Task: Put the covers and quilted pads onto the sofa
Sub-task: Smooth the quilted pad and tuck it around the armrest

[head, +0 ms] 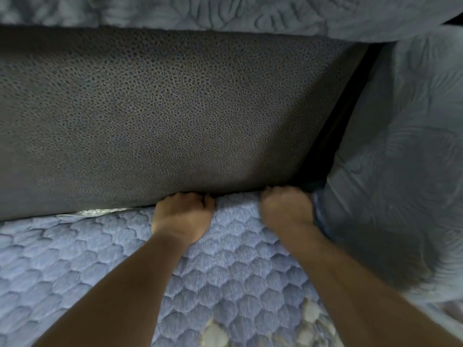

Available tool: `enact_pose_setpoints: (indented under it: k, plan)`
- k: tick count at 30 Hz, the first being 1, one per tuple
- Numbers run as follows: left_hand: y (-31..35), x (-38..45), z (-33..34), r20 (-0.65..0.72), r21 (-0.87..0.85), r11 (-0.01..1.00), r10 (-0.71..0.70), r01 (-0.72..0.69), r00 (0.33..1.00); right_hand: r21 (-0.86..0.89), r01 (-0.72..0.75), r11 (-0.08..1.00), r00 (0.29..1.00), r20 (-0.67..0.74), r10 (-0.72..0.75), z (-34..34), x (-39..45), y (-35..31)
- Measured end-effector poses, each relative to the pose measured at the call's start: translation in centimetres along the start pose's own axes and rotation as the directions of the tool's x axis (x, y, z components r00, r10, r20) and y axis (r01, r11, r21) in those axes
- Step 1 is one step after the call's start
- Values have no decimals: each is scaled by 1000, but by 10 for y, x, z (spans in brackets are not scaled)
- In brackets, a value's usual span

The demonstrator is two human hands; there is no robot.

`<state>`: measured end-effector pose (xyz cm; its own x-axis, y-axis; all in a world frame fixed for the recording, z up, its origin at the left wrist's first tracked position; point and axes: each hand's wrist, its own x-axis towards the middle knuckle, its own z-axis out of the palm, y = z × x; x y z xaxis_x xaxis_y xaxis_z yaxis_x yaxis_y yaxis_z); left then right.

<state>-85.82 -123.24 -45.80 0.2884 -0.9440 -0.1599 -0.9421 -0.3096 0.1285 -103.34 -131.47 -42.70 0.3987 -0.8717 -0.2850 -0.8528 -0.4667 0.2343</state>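
A light blue quilted pad [75,266] with a scale-like stitch pattern lies over the sofa seat and fills the lower part of the view. Its far edge meets the dark textured sofa backrest [162,108]. My left hand [183,216] and my right hand [285,209] are both at that crease, fingers curled down into the gap with the pad's edge under them. The fingertips are hidden in the crease. The right hand is blurred. A blue-grey leaf-embossed cover [400,146] sits over the sofa arm at the right and another stretch of it [225,11] runs along the backrest top.
A thin silvery strip [95,212] of the pad's underside shows at the crease left of my left hand. A dark gap [333,126] runs between the backrest and the covered arm.
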Motion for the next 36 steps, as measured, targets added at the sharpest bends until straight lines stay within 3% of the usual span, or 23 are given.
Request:
enact_pose_setpoints:
  k: [1, 3, 5, 7, 9, 11, 13, 15, 18, 23, 25, 27, 29, 32, 36]
  plan:
    - [0, 0, -2, 10, -3, 1000, -18, 18, 1000, -14, 34, 999, 999, 21, -34, -3, -11, -20]
    - [-1, 0, -3, 60, -41, 998, -51, 54, 997, 132, 114, 985, 992, -72, -105, -8, -22, -53]
    - [-3, -4, -4, 66, -139, 990, 9, 0, 998, 158, 120, 980, 983, -160, -95, -6, -17, -63]
    - [-29, -31, -9, -36, -292, 956, 32, -41, 999, 140, 137, 981, 957, -274, -95, 7, -8, -62]
    - [-78, -83, -12, -130, -254, 967, -40, 6, 991, 88, 147, 985, 956, -269, -119, 12, -9, -61]
    - [-145, -152, -15, -150, -105, 962, -265, 252, 952, 66, 155, 986, 953, -273, -132, 12, -10, -65]
    - [-196, -202, -15, -97, -70, 823, -568, 564, 817, 106, 79, 991, 945, -326, -41, 16, -6, -69]
    - [-213, -215, -5, -25, -43, 752, -659, 658, 752, 198, -11, 980, 956, -286, 69, 12, -5, -75]
    - [-209, -205, 13, -71, 8, 775, -630, 632, 773, 354, -43, 934, 939, -304, 159, 3, -16, -97]
    - [-220, -204, 14, -89, 63, 825, -555, 561, 827, 334, 261, 906, 905, -412, -109, -14, -64, -225]
    - [-224, -200, 5, -96, 79, 908, -403, 411, 910, 351, 305, 885, 920, -349, -179, -21, -80, -281]
    - [-239, -190, -8, -110, 115, 981, -141, 154, 984, 321, 313, 894, 920, -335, -202, -25, -88, -310]
    - [-271, -173, -24, -143, 172, 985, 22, 3, 989, 322, 304, 897, 917, -353, -184, -22, -85, -313]
    - [-346, -176, -38, -187, 139, 979, -124, 151, 975, 294, 296, 909, 911, -373, -177, -17, -85, -313]
    - [-403, -184, -46, -87, -191, 952, -259, 239, 962, 272, 280, 921, 916, -363, -171, -19, -85, -317]
